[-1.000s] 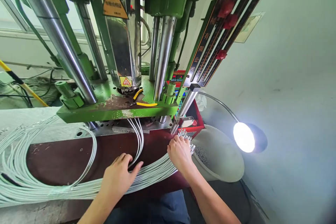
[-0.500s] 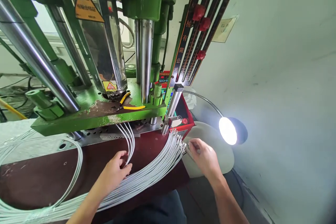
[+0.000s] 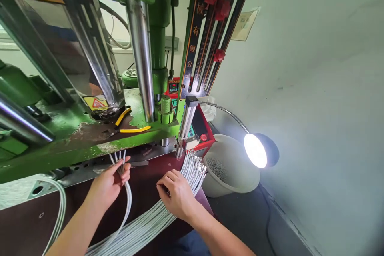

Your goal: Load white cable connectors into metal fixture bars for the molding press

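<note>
Wall, right: one point(image 3: 315, 88), pale grey-green, plain, marked with faint scuffs; shaded toward the lower right corner. Sheet: one point(image 3: 247, 25), pale, flat on the wall, tilted in view, partly covered; its content too small to read. Window, upper left: one point(image 3: 118, 30), largely hidden, white with light; pale ledge point(image 3: 121, 51) beneath. Lamp: one, round head point(image 3: 255, 151), lit bright white, dark shade; flexible metal neck point(image 3: 225, 108), curved; glow spread over the wall beside it. Table: one point(image 3: 144, 194), dark reddish-brown top. Floor: dark grey point(image 3: 240, 220); black cord point(image 3: 268, 224) lying near the wall's foot.
</note>
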`<state>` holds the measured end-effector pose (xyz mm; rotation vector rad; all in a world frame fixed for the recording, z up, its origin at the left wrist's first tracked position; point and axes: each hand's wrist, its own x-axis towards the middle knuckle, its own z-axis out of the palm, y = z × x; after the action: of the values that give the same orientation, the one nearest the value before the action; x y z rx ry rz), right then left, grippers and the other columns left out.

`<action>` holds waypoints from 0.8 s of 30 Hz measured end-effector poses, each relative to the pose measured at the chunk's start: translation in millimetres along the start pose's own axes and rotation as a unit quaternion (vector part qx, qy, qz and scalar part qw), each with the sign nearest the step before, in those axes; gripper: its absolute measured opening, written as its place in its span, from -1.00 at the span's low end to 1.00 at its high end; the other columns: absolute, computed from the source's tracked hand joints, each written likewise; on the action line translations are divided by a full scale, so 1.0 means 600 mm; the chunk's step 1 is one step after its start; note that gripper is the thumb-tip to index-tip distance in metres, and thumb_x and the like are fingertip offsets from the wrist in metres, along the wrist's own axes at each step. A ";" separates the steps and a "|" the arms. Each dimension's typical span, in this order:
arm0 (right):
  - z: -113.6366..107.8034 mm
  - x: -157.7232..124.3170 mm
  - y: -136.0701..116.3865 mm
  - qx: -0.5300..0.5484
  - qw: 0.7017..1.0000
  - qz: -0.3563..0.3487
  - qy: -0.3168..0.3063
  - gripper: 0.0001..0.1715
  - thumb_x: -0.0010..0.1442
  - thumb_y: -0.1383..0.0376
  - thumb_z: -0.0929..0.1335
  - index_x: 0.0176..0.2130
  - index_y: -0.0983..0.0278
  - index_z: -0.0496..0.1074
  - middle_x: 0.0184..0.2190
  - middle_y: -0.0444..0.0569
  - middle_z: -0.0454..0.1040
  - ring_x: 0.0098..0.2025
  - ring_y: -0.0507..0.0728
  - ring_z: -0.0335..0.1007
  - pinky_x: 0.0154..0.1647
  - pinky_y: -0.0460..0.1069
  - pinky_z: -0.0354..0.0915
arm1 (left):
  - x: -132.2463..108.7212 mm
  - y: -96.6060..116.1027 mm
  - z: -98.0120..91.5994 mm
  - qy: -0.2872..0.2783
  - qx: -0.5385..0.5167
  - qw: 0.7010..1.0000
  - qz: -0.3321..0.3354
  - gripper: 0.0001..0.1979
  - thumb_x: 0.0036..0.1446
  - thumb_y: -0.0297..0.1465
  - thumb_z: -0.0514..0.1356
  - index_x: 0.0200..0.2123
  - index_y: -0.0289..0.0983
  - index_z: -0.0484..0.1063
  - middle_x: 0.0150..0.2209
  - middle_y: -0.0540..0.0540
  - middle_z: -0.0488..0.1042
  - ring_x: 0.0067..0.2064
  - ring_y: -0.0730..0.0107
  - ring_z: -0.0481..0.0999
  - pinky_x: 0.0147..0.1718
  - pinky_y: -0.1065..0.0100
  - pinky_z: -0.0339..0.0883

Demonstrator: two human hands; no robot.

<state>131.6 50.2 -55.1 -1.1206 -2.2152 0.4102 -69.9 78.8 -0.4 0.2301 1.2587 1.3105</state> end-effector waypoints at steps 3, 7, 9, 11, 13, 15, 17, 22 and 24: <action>0.003 -0.001 0.003 0.002 1.000 0.005 0.001 -0.86 0.24 0.39 0.28 -0.36 0.25 0.40 -0.40 -0.09 0.44 -0.33 0.08 0.28 -0.26 -0.01 0.17 | 0.000 0.011 0.003 -0.004 -0.023 1.000 -0.007 -0.75 0.18 -0.64 -0.01 -0.33 -0.42 0.46 -0.62 0.00 0.31 -0.68 0.57 0.21 -0.74 0.51 0.15; 0.003 0.001 -0.001 -0.014 1.000 0.013 0.001 -0.87 0.24 0.37 0.29 -0.36 0.25 0.40 -0.40 -0.09 0.43 -0.33 0.08 0.27 -0.27 0.00 0.15 | 0.016 0.013 0.025 -0.028 -0.048 0.998 0.003 -0.72 0.21 -0.63 -0.04 -0.38 -0.39 0.44 -0.61 0.00 0.31 -0.69 0.60 0.17 -0.77 0.54 0.08; 0.002 0.001 -0.002 -0.017 1.000 0.010 0.000 -0.87 0.23 0.37 0.30 -0.37 0.25 0.39 -0.41 -0.09 0.42 -0.33 0.07 0.26 -0.28 -0.01 0.15 | 0.020 0.011 0.029 -0.035 -0.054 0.998 0.006 -0.71 0.21 -0.65 -0.05 -0.38 -0.38 0.44 -0.64 0.07 0.22 -0.72 0.65 0.08 -0.79 0.56 0.01; 0.001 0.003 -0.003 -0.022 1.000 0.006 0.001 -0.88 0.21 0.38 0.30 -0.38 0.26 0.39 -0.42 -0.09 0.41 -0.34 0.07 0.26 -0.28 -0.01 0.15 | 0.021 0.010 0.027 -0.040 -0.062 0.997 0.006 -0.70 0.20 -0.67 -0.06 -0.36 -0.39 0.45 -0.67 0.12 0.15 -0.74 0.67 0.04 -0.80 0.58 -0.02; -0.001 0.006 -0.002 -0.032 0.999 0.004 0.002 -0.89 0.20 0.39 0.31 -0.39 0.26 0.38 -0.43 -0.09 0.40 -0.36 0.07 0.25 -0.27 -0.01 0.15 | 0.020 0.009 0.024 -0.040 -0.066 0.997 0.004 -0.70 0.21 -0.67 -0.06 -0.34 -0.40 0.45 -0.67 0.13 0.14 -0.75 0.69 0.05 -0.81 0.59 -0.01; -0.003 0.008 -0.001 -0.042 0.999 0.002 0.000 -0.88 0.19 0.39 0.30 -0.40 0.26 0.37 -0.44 -0.10 0.39 -0.37 0.06 0.23 -0.27 -0.01 0.15 | 0.019 0.010 0.023 -0.031 -0.061 0.998 -0.002 -0.69 0.23 -0.66 -0.07 -0.35 -0.42 0.45 -0.69 0.14 0.12 -0.76 0.70 0.05 -0.82 0.59 -0.02; -0.004 0.009 -0.001 -0.048 0.999 0.001 -0.005 -0.87 0.18 0.39 0.30 -0.42 0.26 0.37 -0.45 -0.10 0.38 -0.38 0.06 0.22 -0.29 -0.01 0.14 | 0.018 0.011 0.028 -0.017 -0.052 0.998 -0.010 -0.69 0.25 -0.64 -0.07 -0.37 -0.42 0.45 -0.71 0.15 0.10 -0.78 0.71 0.04 -0.84 0.58 -0.05; -0.005 0.009 -0.001 -0.054 0.998 0.004 -0.014 -0.85 0.19 0.35 0.31 -0.44 0.25 0.36 -0.46 -0.11 0.37 -0.38 0.06 0.21 -0.32 -0.02 0.10 | 0.010 0.017 0.049 0.012 -0.037 0.999 -0.017 -0.69 0.26 -0.63 -0.06 -0.38 -0.40 0.45 -0.74 0.17 0.06 -0.81 0.72 0.04 -0.86 0.57 -0.07; -0.004 0.010 0.000 -0.056 0.998 0.003 -0.016 -0.85 0.18 0.36 0.30 -0.45 0.25 0.35 -0.46 -0.11 0.36 -0.38 0.05 0.20 -0.32 -0.02 0.09 | 0.008 0.021 0.056 0.007 -0.027 0.999 -0.017 -0.67 0.26 -0.64 -0.08 -0.44 -0.37 0.41 -0.74 0.16 0.05 -0.81 0.71 0.05 -0.85 0.57 -0.06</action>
<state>130.6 54.9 -50.9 -1.1864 -2.2879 0.3122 -52.5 103.4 19.5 0.1605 1.2322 1.3167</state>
